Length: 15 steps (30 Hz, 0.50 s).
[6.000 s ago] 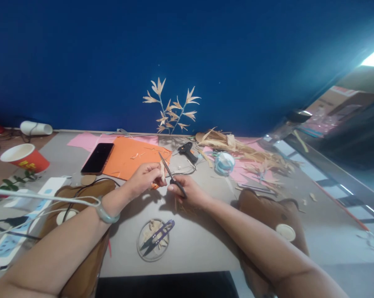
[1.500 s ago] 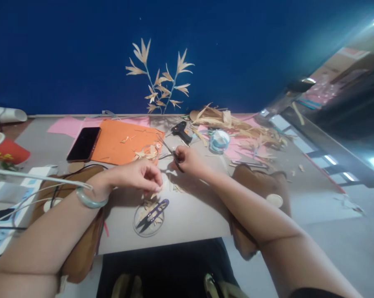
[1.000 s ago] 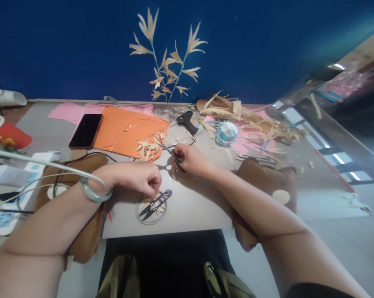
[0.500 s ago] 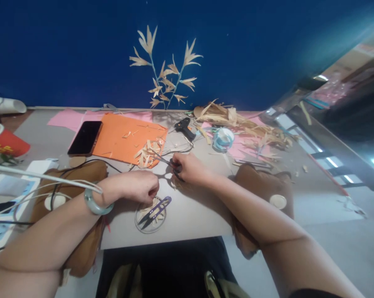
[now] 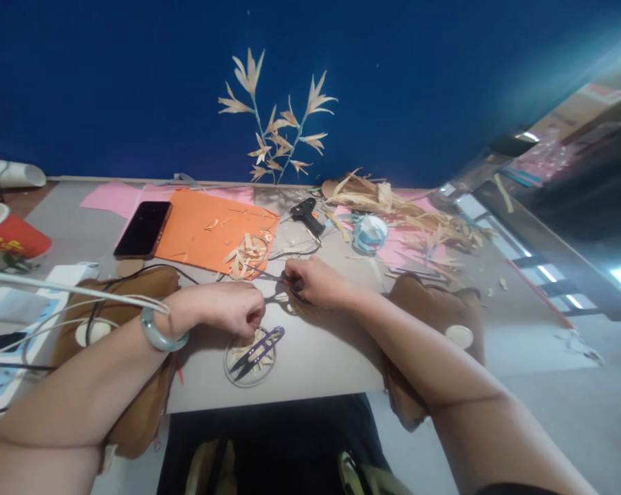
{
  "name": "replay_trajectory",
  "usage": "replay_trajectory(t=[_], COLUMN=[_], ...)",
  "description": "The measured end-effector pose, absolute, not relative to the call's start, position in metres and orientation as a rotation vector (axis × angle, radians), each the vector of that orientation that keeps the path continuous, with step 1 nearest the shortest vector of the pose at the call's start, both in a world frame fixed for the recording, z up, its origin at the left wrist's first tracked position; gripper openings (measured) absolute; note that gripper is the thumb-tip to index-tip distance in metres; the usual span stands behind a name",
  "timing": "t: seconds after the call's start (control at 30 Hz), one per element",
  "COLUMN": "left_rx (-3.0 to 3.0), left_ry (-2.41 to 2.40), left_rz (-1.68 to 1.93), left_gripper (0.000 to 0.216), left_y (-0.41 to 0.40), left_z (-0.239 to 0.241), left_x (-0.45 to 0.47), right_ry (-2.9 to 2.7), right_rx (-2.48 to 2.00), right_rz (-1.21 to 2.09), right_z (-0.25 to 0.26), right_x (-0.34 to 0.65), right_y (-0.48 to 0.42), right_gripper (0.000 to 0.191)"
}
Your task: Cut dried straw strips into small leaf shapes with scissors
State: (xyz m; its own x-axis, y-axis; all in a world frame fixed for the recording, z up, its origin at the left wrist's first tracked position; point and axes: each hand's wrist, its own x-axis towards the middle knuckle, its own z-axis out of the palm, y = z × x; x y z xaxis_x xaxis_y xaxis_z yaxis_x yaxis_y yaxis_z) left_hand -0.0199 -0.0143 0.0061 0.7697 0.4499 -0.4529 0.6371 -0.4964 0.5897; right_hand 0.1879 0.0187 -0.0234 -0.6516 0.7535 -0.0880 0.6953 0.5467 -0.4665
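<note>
My right hand is closed round the black handles of a pair of scissors, whose dark blades point left toward my other hand. Just left of it, my left hand has its fingers curled together in a pinch. What sits in that pinch is hidden. Below the left fingertips lies a small round clear dish holding pale cut strips. Purple-handled thread snips rest across this dish. Pale scraps are piled on an orange sheet beyond my hands.
A branch of dried husk flowers stands against the blue panel. Behind my hands are a black glue gun, a roll of light-blue tape and dried husks. A phone, red cup and power strip are left.
The upper scissor blade has swung down and now lies flatter, closer to the left hand. Both hands otherwise stay nearly in place, and the view shifts slightly.
</note>
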Motion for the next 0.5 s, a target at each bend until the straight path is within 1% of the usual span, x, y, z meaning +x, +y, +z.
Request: replay_trajectory(t=[0.07,0.13,0.23,0.33,0.4,0.5], left_rx=[2.140,2.097,2.090,2.115,2.091,2.024], left_ry=[0.815,0.845,0.962,1.137,1.214,1.222], left_rz=[-0.303,-0.277,-0.191,-0.054,0.043,0.173], left_gripper=[0.011,0.011,0.016,0.023,0.032,0.040], left_y=[-0.013,-0.011,-0.006,-0.002,0.000,0.001], left_z=[0.006,0.004,0.002,0.000,0.000,-0.001], left_x=[-0.021,-0.023,-0.023,-0.021,-0.018,-0.015], right_ry=[-2.605,-2.502,-2.219,-1.916,-1.789,-1.718], right_rx=[-1.268,-1.284,-1.245,-1.150,-1.121,-1.097], right_rz=[0.756,0.863,1.207,1.521,1.609,1.602], right_z=[-0.025,-0.027,-0.027,-0.026,-0.027,-0.030], right_x=[0.188,0.189,0.188,0.186,0.183,0.178], right_y=[0.019,0.019,0.020,0.019,0.019,0.017], right_gripper=[0.017,0.017,0.017,0.023,0.027,0.028])
